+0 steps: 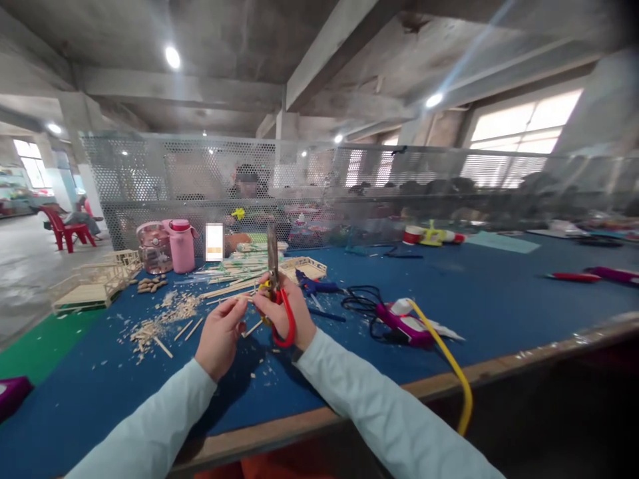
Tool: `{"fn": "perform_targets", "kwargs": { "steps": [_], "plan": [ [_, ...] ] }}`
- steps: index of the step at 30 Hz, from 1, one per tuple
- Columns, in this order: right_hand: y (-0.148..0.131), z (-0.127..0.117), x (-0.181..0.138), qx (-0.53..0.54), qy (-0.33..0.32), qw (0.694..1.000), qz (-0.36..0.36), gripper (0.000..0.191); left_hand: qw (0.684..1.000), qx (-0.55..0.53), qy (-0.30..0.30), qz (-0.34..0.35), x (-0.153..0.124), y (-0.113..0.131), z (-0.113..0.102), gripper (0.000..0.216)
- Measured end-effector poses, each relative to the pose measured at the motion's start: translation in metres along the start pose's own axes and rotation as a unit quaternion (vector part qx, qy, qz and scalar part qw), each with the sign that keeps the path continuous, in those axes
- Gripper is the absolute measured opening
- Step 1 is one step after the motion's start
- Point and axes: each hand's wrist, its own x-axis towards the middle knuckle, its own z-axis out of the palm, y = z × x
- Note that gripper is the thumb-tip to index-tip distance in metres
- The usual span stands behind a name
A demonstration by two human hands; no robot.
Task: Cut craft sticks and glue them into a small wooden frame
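Note:
My right hand (287,313) is closed round the red handles of a pair of scissors (274,279), whose blades point straight up. My left hand (219,336) pinches a thin wooden stick (238,299) and holds it level toward the base of the blades. Both hands hover over the blue table (499,299), close to its near edge.
Wood chips and cut sticks (162,322) lie left of my hands, with stick-built frames (94,283) beyond. A pink bottle (182,245), a glue gun (407,322) with a yellow cord, black cables and a mesh partition (349,179) are further back. A person sits behind the mesh.

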Motion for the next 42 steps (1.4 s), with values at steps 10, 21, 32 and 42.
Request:
{"fn": "perform_targets", "kwargs": {
  "steps": [10, 21, 32, 42],
  "plan": [
    [-0.007, -0.020, 0.035, 0.052, -0.056, 0.997, -0.005, 0.049, 0.983, -0.035, -0.176, -0.044, 0.035, 0.028, 0.007, 0.032],
    [0.011, -0.014, 0.023, 0.047, -0.048, 0.998, -0.001, 0.045, 0.996, 0.031, -0.081, -0.004, 0.028, 0.014, -0.008, 0.042],
    [0.020, -0.023, 0.021, -0.170, -0.134, 0.973, -0.085, 0.048, 0.867, 0.429, -0.150, 0.204, 0.025, 0.025, -0.018, 0.019],
    [0.017, -0.017, 0.015, -0.266, -0.147, 0.940, -0.153, 0.047, 0.862, 0.432, -0.177, 0.198, 0.020, 0.036, -0.013, 0.010]
  ]
}}
